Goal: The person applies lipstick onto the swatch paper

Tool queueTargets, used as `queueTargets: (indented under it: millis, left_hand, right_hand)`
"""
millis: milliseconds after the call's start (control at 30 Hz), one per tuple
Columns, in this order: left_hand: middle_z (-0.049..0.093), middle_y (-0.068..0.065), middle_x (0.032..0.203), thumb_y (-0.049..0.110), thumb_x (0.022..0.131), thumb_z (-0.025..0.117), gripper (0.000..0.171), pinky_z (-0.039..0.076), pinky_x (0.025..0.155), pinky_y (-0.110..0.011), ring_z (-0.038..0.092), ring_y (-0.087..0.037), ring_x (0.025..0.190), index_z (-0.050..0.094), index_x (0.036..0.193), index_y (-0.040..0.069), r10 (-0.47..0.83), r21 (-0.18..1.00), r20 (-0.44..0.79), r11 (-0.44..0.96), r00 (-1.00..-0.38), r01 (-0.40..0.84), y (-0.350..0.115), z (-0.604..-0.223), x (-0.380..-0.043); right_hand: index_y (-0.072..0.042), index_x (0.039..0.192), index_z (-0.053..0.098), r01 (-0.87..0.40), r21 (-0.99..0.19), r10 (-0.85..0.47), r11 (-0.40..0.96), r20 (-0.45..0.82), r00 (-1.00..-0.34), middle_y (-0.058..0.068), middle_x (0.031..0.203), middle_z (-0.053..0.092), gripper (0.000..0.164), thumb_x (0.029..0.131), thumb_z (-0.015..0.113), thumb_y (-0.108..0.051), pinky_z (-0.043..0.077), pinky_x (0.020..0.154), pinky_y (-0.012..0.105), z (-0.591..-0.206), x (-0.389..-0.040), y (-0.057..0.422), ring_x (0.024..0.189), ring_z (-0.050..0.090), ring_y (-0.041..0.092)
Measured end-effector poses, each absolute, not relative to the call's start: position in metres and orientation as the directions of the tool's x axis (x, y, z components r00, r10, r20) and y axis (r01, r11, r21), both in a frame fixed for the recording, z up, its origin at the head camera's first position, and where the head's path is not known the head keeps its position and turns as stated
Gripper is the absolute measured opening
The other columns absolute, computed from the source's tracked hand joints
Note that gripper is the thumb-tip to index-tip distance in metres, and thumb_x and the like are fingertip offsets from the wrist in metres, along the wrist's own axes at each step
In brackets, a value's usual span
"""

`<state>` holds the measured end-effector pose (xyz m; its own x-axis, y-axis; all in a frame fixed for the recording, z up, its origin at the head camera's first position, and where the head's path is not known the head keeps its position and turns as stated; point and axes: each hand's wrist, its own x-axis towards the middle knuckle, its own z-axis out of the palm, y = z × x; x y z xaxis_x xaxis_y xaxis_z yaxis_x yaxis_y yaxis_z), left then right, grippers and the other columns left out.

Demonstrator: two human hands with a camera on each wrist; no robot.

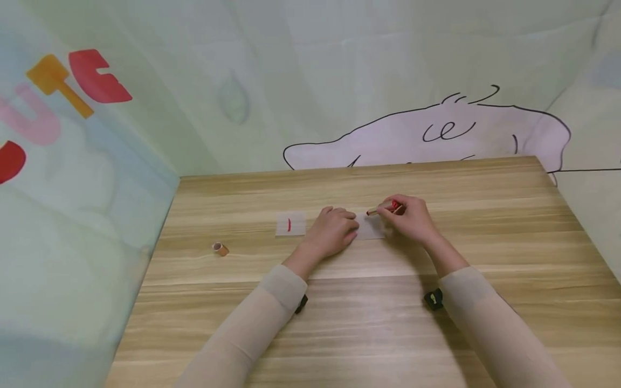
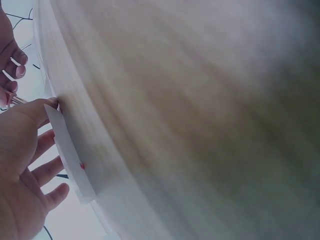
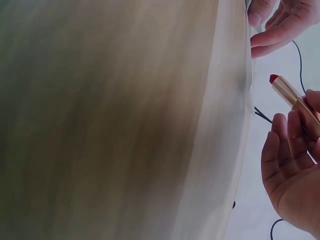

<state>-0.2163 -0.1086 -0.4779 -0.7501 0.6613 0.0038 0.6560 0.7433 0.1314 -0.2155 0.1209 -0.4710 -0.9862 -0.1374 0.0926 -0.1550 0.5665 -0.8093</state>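
A gold lipstick [image 1: 373,210] with a red tip is pinched in my right hand [image 1: 409,218], held slantwise over the right-hand white paper square [image 1: 371,229]. The right wrist view shows the lipstick [image 3: 285,90] clearly, its red bullet pointing toward the paper and the left hand. My left hand [image 1: 332,231] rests on the left part of that square, covering some of it, with fingers loosely extended. Left of this hand lies another white paper square [image 1: 297,223], bearing a short red stroke. In the left wrist view, this marked paper [image 2: 72,155] shows almost edge-on.
A gold lipstick cap [image 1: 220,249] lies on its side on the left of the wood-grain table [image 1: 368,323]. Behind the table hangs a pale curtain [image 1: 315,81] with cartoon drawings. The table's left edge runs along a printed cloth.
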Motion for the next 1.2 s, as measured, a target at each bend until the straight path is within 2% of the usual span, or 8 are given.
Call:
queueTargets:
  millis: [433,700,1200]
  left_hand:
    - [0.065,0.000,0.136,0.032,0.102,0.062,0.025,0.036,0.112,-0.049,0.056,-0.020,0.128,0.075,0.119,0.020,0.658,0.145,0.008,0.745,-0.753,0.652,-0.111,-0.477,-0.215]
    - [0.065,0.000,0.135,0.031,0.101,0.063,0.024,0.037,0.111,-0.049,0.057,-0.020,0.128,0.075,0.118,0.019,0.661,0.152,0.012,0.740,-0.750,0.655,-0.111,-0.478,-0.216]
    - [0.063,0.000,0.137,0.031,0.102,0.061,0.026,0.036,0.112,-0.049,0.055,-0.019,0.131,0.075,0.121,0.019,0.653,0.151,-0.026,0.751,-0.757,0.643,-0.110,-0.476,-0.216]
  right_hand:
    - [-0.002,0.099,0.074,-0.186,-0.802,-0.178,0.567,0.101,-0.979,0.012,0.087,0.072,0.019,0.091,0.078,-0.019,0.049,0.053,0.021,-0.472,-0.217,0.111,0.065,0.065,0.018]
    - [-0.003,0.096,0.074,-0.190,-0.767,-0.178,0.612,0.100,-0.979,0.012,0.086,0.072,0.018,0.090,0.079,-0.018,0.051,0.058,0.023,-0.474,-0.219,0.108,0.069,0.066,0.020]
    - [-0.005,0.094,0.074,-0.192,-0.745,-0.200,0.639,0.080,-0.977,0.009,0.083,0.071,0.015,0.091,0.078,-0.019,0.052,0.055,0.025,-0.473,-0.218,0.105,0.064,0.064,0.015]
